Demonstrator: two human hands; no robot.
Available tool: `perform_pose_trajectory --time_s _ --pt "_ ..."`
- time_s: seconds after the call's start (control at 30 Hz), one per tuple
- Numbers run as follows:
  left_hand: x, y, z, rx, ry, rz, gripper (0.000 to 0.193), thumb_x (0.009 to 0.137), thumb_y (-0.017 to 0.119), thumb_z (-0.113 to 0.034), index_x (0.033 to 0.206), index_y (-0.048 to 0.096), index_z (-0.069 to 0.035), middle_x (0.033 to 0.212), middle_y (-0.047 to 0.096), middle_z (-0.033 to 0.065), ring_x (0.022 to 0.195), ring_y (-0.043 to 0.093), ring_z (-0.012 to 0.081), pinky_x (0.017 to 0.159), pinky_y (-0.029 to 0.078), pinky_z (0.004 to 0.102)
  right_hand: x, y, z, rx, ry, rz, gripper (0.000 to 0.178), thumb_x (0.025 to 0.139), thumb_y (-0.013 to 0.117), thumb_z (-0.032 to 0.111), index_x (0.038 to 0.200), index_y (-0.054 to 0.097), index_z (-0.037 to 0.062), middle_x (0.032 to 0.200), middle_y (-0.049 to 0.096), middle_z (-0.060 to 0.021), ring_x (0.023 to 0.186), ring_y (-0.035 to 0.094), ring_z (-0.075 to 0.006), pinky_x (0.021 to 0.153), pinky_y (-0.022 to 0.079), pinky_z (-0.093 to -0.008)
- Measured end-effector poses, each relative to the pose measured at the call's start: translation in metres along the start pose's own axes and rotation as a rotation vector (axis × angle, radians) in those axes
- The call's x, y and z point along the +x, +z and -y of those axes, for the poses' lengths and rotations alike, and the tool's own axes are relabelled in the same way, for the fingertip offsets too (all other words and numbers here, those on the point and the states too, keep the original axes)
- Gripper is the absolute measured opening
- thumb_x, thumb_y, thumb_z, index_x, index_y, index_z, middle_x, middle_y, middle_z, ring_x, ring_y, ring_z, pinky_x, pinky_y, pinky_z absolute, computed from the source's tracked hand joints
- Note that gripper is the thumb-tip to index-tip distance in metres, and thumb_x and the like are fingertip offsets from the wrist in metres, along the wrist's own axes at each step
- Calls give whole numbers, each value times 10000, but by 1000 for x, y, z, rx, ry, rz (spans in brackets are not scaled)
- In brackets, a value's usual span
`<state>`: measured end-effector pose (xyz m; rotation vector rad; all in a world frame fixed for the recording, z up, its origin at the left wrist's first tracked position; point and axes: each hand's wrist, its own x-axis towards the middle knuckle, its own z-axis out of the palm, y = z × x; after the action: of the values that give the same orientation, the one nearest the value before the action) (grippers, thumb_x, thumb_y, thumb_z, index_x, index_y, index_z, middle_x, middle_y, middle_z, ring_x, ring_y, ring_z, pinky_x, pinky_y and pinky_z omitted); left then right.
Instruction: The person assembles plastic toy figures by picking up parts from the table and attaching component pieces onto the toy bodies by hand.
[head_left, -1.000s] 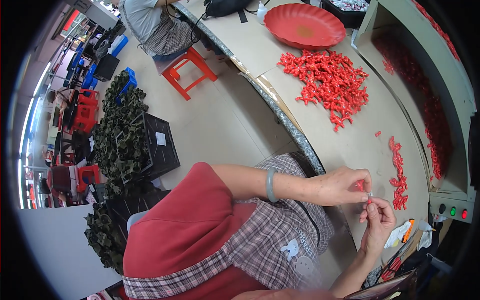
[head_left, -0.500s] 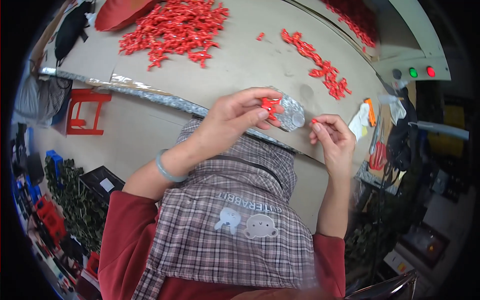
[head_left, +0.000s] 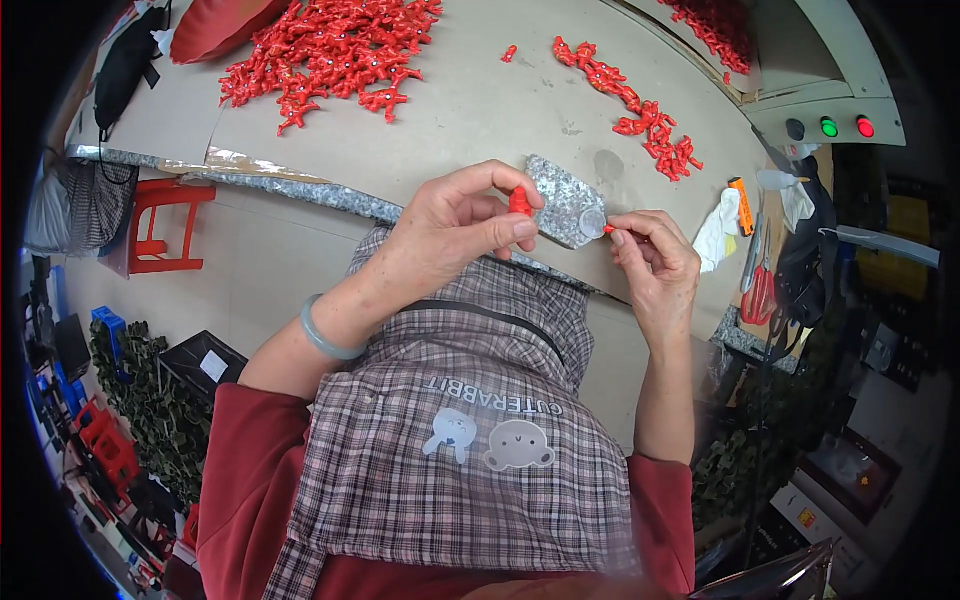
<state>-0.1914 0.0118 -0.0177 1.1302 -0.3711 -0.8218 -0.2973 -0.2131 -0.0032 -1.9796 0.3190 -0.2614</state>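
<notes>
My left hand [head_left: 455,220] pinches a small glossy red figurine [head_left: 520,201] between thumb and fingers, above the table's near edge. Closed to a pinch, my right hand [head_left: 662,262] has a tiny red piece [head_left: 608,229] at its fingertips. That piece is right by a small clear round dish [head_left: 592,222], on the right end of a speckled grey stone slab [head_left: 560,195]; whether it touches the dish I cannot tell. Beyond the hands, a crooked row of red figurines [head_left: 650,130] lies on the table, with a lone red piece [head_left: 509,54] left of it.
A large heap of red figurines [head_left: 335,55] covers the far left, beside a red bowl [head_left: 215,28]. At right lie a white cloth [head_left: 718,232], an orange-handled tool [head_left: 741,205] and red-handled scissors [head_left: 760,295]. A machine panel [head_left: 850,125] with lit buttons stands far right.
My right hand has brought its tiny red piece leftward to the clear dish. The figurine in my left hand has been turned and now shows a narrower side. The whole view has shifted slightly.
</notes>
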Motion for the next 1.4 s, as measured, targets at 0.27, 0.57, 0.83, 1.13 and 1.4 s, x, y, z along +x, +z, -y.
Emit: perform_pose_trajectory --time_s 0.27,0.57,0.83,1.13,1.4 --pt "-1 0 -4 10 -42 -11 161 934 683 -115 1059 608 -46 941 640 17 752 603 62 651 492 191 2 4 2 -24 0 -10 124 871 644 -65 964 707 -10 930 660 -71 730 633 -102 626 512 -235" --pt "-1 2 -5 69 -63 -3 218 975 637 -200 1115 632 -33 908 654 1 745 567 47 659 476 193 2 6 8 -315 -222 3 150 833 653 -95 939 703 -2 901 644 -92 747 651 -168 636 511 -272" --pt "0 4 -5 115 7 18 228 1007 514 -127 1161 640 -16 979 641 36 791 577 72 660 474 209 2 4 14 -374 -273 15 173 828 649 -110 946 699 7 920 627 -95 760 654 -189 640 520 -294" --pt "0 6 -1 120 -14 53 242 1007 542 -142 1201 617 -17 991 648 52 885 643 120 734 519 249 -1 -2 18 -439 -284 25 170 824 653 -110 945 689 5 929 622 -102 765 655 -205 633 523 -311" --pt "0 5 4 0 -32 39 265 970 615 -101 1222 592 -24 1012 655 52 896 652 124 746 518 241 1 4 15 -453 -357 37 199 809 648 -137 959 683 -13 946 614 -113 794 666 -220 664 543 -322"
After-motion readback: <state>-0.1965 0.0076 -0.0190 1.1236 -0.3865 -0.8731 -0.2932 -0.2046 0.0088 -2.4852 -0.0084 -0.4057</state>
